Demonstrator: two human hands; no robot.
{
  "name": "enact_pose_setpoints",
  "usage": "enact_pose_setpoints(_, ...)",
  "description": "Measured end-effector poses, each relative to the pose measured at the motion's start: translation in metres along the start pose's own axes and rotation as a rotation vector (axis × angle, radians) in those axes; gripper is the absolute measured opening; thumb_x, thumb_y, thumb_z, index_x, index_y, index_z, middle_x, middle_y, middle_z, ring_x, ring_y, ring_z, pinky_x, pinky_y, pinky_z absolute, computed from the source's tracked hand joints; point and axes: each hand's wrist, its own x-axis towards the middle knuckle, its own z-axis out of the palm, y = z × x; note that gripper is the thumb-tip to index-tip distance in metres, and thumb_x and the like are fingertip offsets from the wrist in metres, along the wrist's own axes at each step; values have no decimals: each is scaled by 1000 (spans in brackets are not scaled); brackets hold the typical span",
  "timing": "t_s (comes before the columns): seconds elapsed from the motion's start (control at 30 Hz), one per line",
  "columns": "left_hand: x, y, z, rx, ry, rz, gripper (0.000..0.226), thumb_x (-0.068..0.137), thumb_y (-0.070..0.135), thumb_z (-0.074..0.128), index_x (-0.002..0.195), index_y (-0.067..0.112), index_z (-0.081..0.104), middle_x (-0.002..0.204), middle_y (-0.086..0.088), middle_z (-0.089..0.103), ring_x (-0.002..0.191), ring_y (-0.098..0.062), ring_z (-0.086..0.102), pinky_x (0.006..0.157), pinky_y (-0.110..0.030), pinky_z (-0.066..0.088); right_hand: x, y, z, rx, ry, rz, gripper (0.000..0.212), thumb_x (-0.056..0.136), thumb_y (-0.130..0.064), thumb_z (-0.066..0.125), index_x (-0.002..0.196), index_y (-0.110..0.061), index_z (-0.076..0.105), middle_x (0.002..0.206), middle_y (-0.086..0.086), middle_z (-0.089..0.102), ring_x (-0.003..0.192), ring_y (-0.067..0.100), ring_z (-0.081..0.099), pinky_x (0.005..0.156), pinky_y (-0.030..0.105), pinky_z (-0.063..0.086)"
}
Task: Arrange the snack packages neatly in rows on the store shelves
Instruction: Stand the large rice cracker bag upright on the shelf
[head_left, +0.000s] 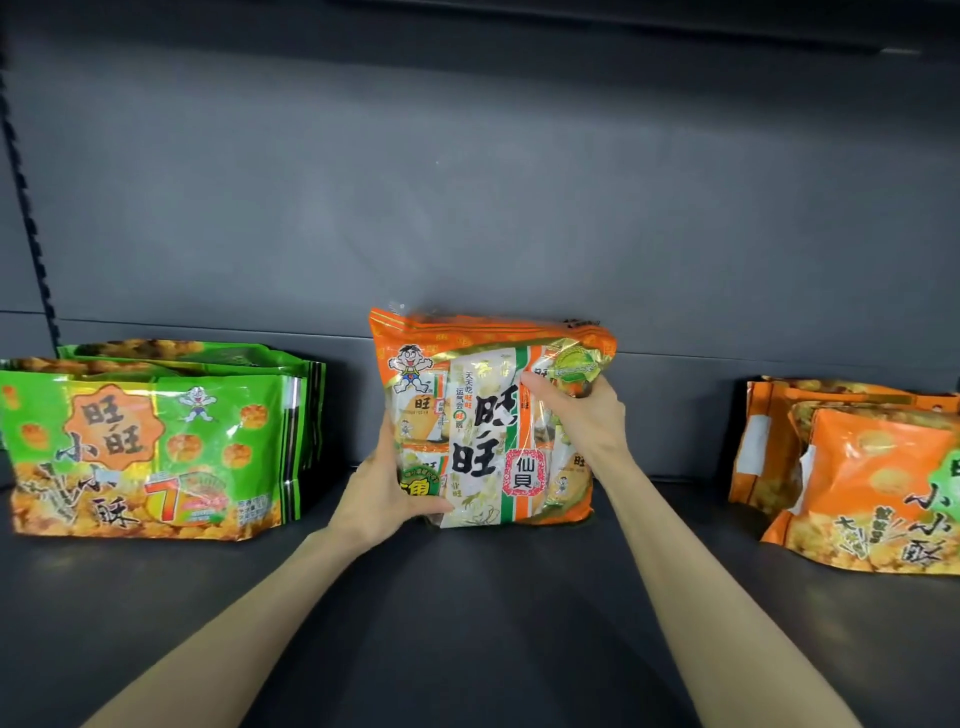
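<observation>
The orange snack bag (493, 421) stands upright in the middle of the dark shelf (467, 623), its printed face turned toward the camera and its long axis running up and down, leaning slightly to the left at the top. Its bottom edge rests on the shelf board and its top seal lies close to the grey back panel (467, 182).

The left hand (382, 493) grips the bag at its lower left corner, thumb across the front and the other fingers hidden behind the bag. The right hand (587, 415) closes on the upper right edge, thumb pressed on the front, the remaining fingers wrapped around the side and mostly out of sight.

Well to the left of the left hand's fingers stands a row of green snack bags (150, 447), one behind another; only the front one shows its face, and how many stand behind it is hard to tell. Well to the right of the right hand's fingers sit other orange bags (862, 478), tilted and overlapping, cut off by the frame's right edge. Through the clear parts of the held bag, small wrapped packets show inside.
</observation>
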Motion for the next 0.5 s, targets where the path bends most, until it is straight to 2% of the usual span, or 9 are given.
enact_pose_setpoints(0.1, 2, -5, -2, 7, -17, -27, 118, 56, 34, 88, 144, 35, 8, 106, 23, 62, 99, -5, 63, 91, -30, 51, 1, 6, -7, 37, -174, 18, 92, 59, -49, 84, 133, -25, 35, 115, -10, 60, 111, 14, 59, 103, 41, 44)
enact_pose_setpoints(0.17, 2, -8, -4, -74, -69, -59, 118, 59, 29, 88, 143, 39, 7, 111, 23, 60, 101, -4, 62, 90, -26, 50, -1, 12, -16, 46, -318, 25, 96, 62, -24, 87, 132, -27, 22, 118, -8, 58, 107, 12, 60, 100, 41, 46)
enact_pose_setpoints(0.23, 3, -10, -8, -201, -162, -74, 119, 59, 16, 88, 142, 43, 7, 121, 21, 56, 107, 2, 60, 93, -25, 50, -1, 18, -20, 55, -333, 19, 92, 63, -8, 85, 126, -27, 21, 120, -3, 57, 104, 12, 61, 96, 41, 49)
enact_pose_setpoints(0.3, 5, -11, -16, -221, -231, -79, 125, 58, 5, 88, 144, 39, 4, 124, 21, 53, 108, 9, 56, 95, -20, 47, 0, 21, -17, 64, -277, -16, 92, 60, -9, 87, 128, -25, 26, 123, -2, 58, 107, 14, 61, 97, 44, 49)
enact_pose_setpoints(0.37, 5, -10, -23, -133, -226, -106, 127, 57, 8, 89, 147, 34, 2, 116, 25, 56, 103, 5, 59, 99, -23, 44, -2, 22, -8, 57, -224, -47, 92, 56, -20, 91, 127, -28, 32, 118, -7, 61, 108, 14, 62, 98, 47, 48)
enact_pose_setpoints(0.5, -3, -8, -29, 45, -106, -88, 120, 61, 17, 87, 149, 24, 7, 107, 17, 59, 101, -7, 57, 94, -24, 40, -10, 18, 8, 15, -148, -70, 77, 59, -26, 89, 117, -27, 38, 99, -20, 58, 93, 5, 61, 91, 33, 51)
